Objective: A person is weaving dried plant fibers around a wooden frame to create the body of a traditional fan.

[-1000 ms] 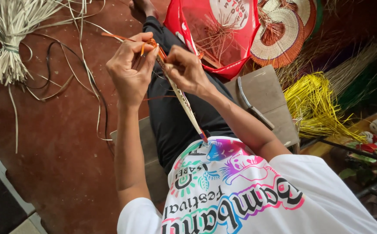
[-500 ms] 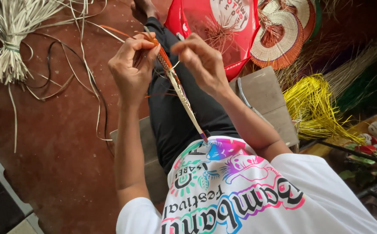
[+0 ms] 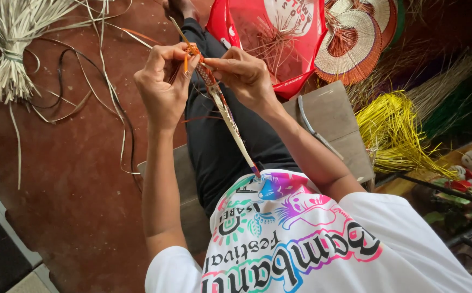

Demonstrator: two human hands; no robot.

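Braid (image 3: 226, 116) runs as a narrow woven band from the centre top of the frame down to the shirt (image 3: 301, 239) at lower centre, where its near end meets the hem. It is flat, pale with darker flecks, and turns orange at the far tip between the hands. Left hand (image 3: 164, 87) sits at upper centre-left, fingers curled, thumb and forefinger pinching the orange tip and a loose orange strip (image 3: 186, 62). Right hand (image 3: 245, 76) is just beside it at upper centre, fingertips pressed together on the band close below the tip; the two hands nearly touch.

Open room lies to the left: bare reddish-brown floor (image 3: 78, 179), smooth and dull, fills the left half down to a pale edge at lower left. Loose pale strips (image 3: 119, 108) and a dark cord (image 3: 62, 81) curl across it near the left wrist. A tied bundle (image 3: 10, 51) of dry, flat pale straw fans out at upper left, well apart from the hands.

The right side is crowded. A red bag (image 3: 279, 32), glossy and creased, sits just behind the right hand. A round woven fan (image 3: 350, 46), ribbed in tan and rust, lies beside it at top right. A grey wooden board (image 3: 331, 116) lies under the right forearm with a curved metal blade (image 3: 312, 127) on it. Stiff yellow fibres (image 3: 393, 135) spread at the right, with green and purple ones behind.
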